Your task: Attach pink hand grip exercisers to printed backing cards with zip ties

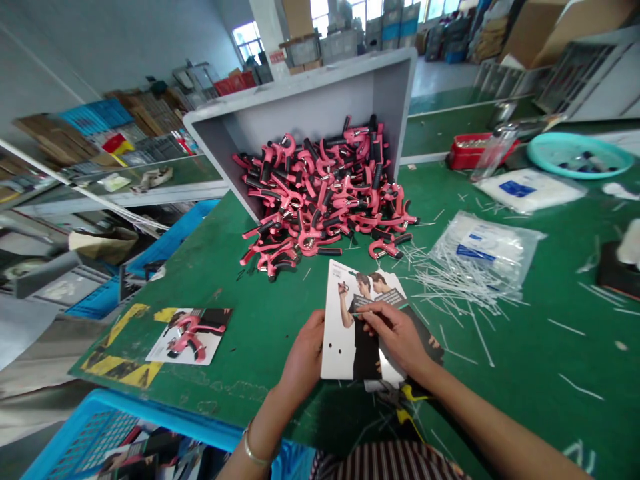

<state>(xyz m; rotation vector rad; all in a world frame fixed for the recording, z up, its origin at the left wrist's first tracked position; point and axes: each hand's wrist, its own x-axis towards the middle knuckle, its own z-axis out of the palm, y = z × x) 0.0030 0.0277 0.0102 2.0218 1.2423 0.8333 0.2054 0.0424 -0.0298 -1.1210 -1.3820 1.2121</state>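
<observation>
White printed card [350, 347] clamped by fingers of L hand [303, 357], R hand [395, 340] fingers pinching thin plastic tie [361, 314].

Your green-topped bench [250, 293] carries a heap of pink-and-black hand grips [320, 193] spilling out of an open grey bin [300, 107]. To the right of the heap, loose white cable ties [450, 283] scatter around a clear bag of ties [483, 250]. Farther back lie a white packet [530, 190], a red tray [473, 150] and a round teal basin [580, 155]. Toward your left, a printed card [190, 337] overlaps yellow-and-black tape [117, 353].
</observation>
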